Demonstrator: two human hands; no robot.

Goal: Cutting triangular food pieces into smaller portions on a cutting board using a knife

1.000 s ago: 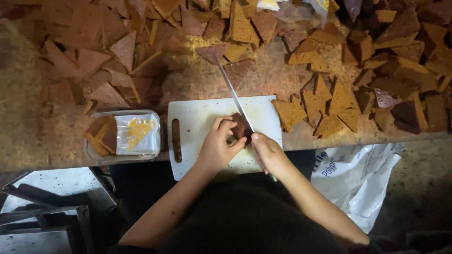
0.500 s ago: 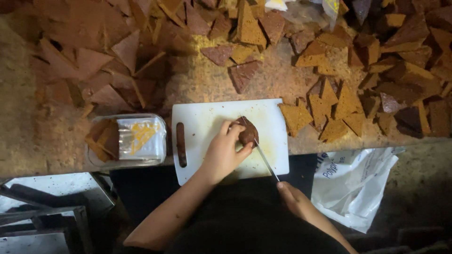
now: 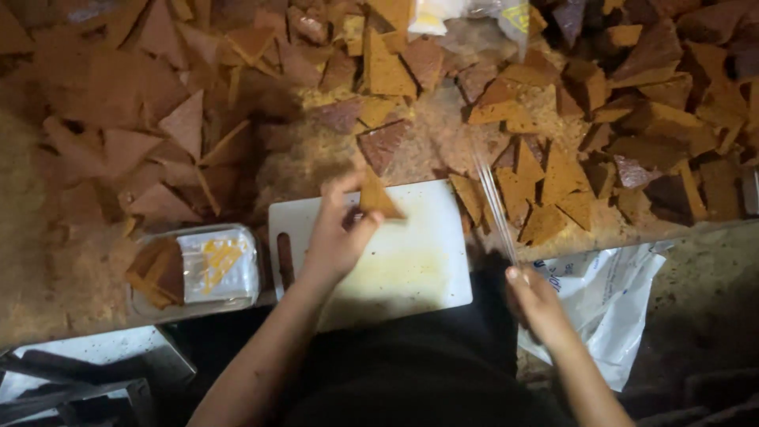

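My left hand (image 3: 336,237) holds a brown triangular piece (image 3: 375,199) by its lower corner above the far side of a white cutting board (image 3: 399,269). My right hand (image 3: 536,304) is off the board's right edge, closed around the handle of a long thin knife (image 3: 496,207). Its blade is blurred and points away from me over the brown pieces to the right of the board.
Many brown and ochre triangular pieces (image 3: 569,166) lie spread over the crumb-covered table beyond and beside the board. A clear plastic container (image 3: 194,269) with some pieces and a wrapper stands left of the board. A white plastic bag (image 3: 609,300) hangs at the table's front right.
My right hand has drawn the knife off the board to the right and turned the blade up and away. My left hand has lifted a triangular piece toward the board's far edge.
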